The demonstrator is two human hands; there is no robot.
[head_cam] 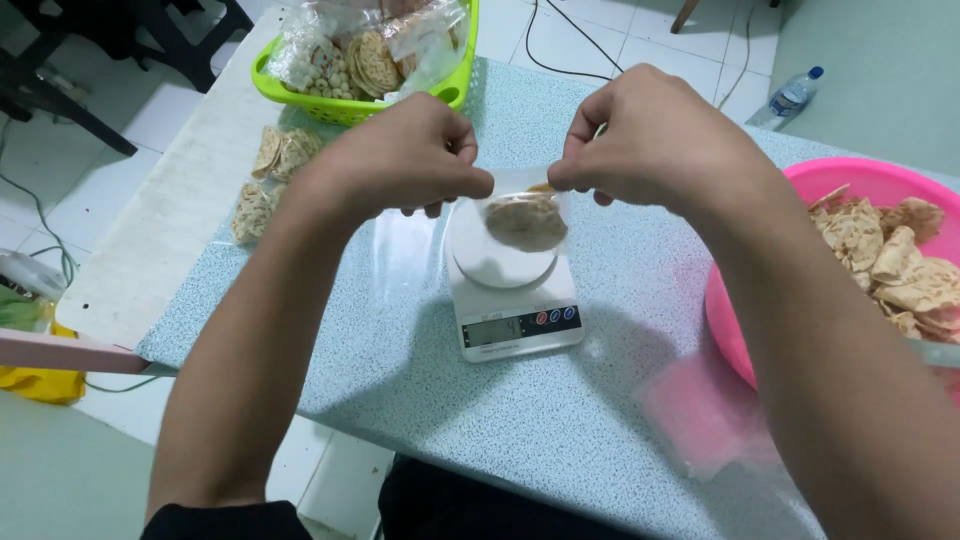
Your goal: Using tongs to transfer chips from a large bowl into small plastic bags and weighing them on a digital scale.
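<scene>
Nearest the camera, both forearms are reaching out over a speckled blue-green table (560, 420). Some flat clear plastic bags (700, 420) are lying on it at about 4 o'clock from the scale, just beside the pink basin (725, 320). The basin is sitting at 3 o'clock, holding a heap of round, brown-patterned crackers (895, 260).

Centre: a white digital kitchen scale (515, 305) is sitting on the table with its display lit, round platform bare.

Just above the scale, the left hand (405, 155) is pinching the left top edge of a small clear plastic bag (525, 215), fingers closed on it. The right hand (655, 135) is pinching the right top edge, also closed tight. The bag is hanging between the two hands over the scale platform, holding a few crackers; cannot tell if it is touching the platform.

Farther off, at 10 o'clock, sealed cracker packs (270, 175) are lying on the table. Beyond them, at 11 o'clock, a lime green basket (350, 105) is holding more bagged crackers. At 1 o'clock, on the floor, a plastic water bottle (790, 98) is lying.
</scene>
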